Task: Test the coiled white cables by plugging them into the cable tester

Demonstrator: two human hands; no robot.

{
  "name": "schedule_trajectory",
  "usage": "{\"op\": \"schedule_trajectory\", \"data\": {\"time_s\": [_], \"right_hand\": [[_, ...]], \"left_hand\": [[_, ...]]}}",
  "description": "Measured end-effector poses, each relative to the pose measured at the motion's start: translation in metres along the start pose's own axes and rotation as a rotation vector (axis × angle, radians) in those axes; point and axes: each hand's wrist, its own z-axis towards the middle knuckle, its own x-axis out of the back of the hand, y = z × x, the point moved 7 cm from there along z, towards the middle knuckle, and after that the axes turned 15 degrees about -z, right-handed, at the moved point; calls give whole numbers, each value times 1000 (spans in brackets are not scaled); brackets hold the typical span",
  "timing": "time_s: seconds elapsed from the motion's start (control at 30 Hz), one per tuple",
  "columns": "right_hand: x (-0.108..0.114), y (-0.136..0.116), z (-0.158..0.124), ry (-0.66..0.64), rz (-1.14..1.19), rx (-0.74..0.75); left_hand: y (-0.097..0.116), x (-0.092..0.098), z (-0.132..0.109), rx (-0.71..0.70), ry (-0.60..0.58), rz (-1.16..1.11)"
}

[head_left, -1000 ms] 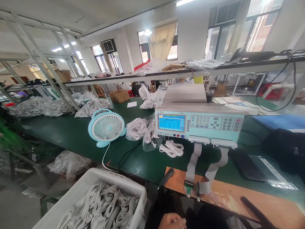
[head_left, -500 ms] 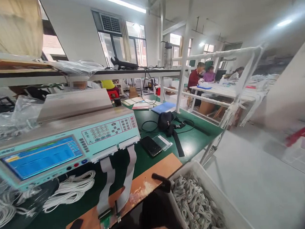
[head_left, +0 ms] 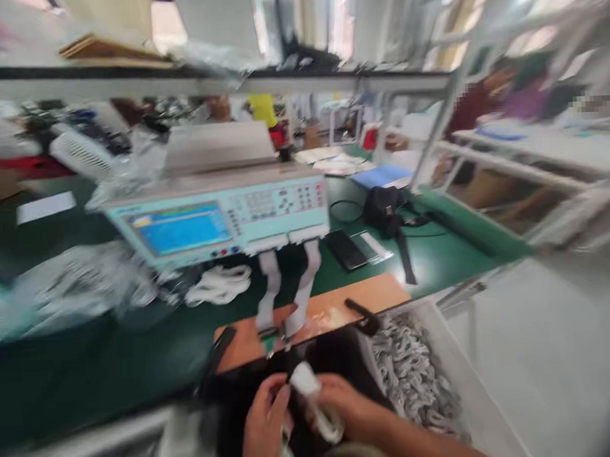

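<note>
Both hands are low in the middle, over the dark lap. My right hand [head_left: 344, 400] is closed round a white cable bundle [head_left: 328, 424] with a pale end. Beside it, my left hand [head_left: 266, 413] has its fingers pinched together near that end; a white strand hangs below them, blurred. Just beyond stands the orange board [head_left: 382, 289] with a small green circuit piece [head_left: 269, 343], joined by two grey ribbon cables [head_left: 270, 290] to the teal tester [head_left: 279, 213] with its lit blue screen.
A white bin [head_left: 483, 395] of coiled cables stands at the right. Black clamps [head_left: 363, 313] grip the board. A phone [head_left: 346, 250], black pouch [head_left: 382, 209] and plastic bags [head_left: 87, 286] lie on the green table [head_left: 119, 358]. People sit beyond.
The view has swung left and down, blurring the picture. Both hands are now in view with the white cable; before, only a bit of skin showed at the bottom edge.
</note>
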Motion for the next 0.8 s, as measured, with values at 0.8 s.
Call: {"op": "schedule_trajectory", "data": {"time_s": [0.8], "right_hand": [[3,23,29,24,-123,-2]], "left_hand": [[-29,-10,0,-517,-409,586]]}}
